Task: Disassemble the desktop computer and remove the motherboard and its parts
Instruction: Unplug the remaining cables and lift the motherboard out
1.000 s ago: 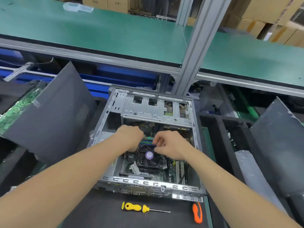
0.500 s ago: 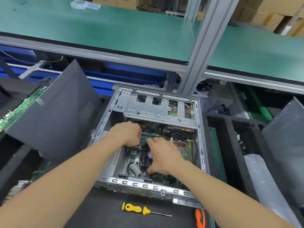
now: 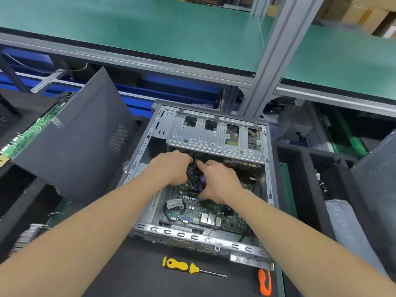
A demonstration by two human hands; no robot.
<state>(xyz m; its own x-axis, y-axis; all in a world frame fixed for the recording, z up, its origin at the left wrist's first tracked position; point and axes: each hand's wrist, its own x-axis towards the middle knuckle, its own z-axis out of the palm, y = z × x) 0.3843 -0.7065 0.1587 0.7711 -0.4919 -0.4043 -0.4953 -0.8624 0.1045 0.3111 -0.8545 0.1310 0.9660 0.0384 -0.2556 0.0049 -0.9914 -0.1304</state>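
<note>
Hands both inside case (image 3: 192, 236), over fan (image 3: 199, 181). Left hand (image 3: 172, 168): fingers curled down, tips hidden, hold can't be told. Right hand (image 3: 221, 182): spread wide across fan, thumb on motherboard (image 3: 192, 209). Drive cage (image 3: 214, 138) overhangs at 12 o'clock. Screwdriver (image 3: 184, 267) at 6, panel (image 3: 70, 146) at 9.

I see computer case (image 3: 143, 154) mid-frame, motherboard (image 3: 192, 207) lying in it, drive cage (image 3: 214, 137) across its upper end. Left hand (image 3: 171, 168) and right hand (image 3: 221, 181) inside case, over cooler fan (image 3: 198, 181). Screwdriver (image 3: 184, 267) below case, bottom centre. Side panel (image 3: 75, 144) leans at left, circuit board (image 3: 32, 131) along its upper-left edge.
</note>
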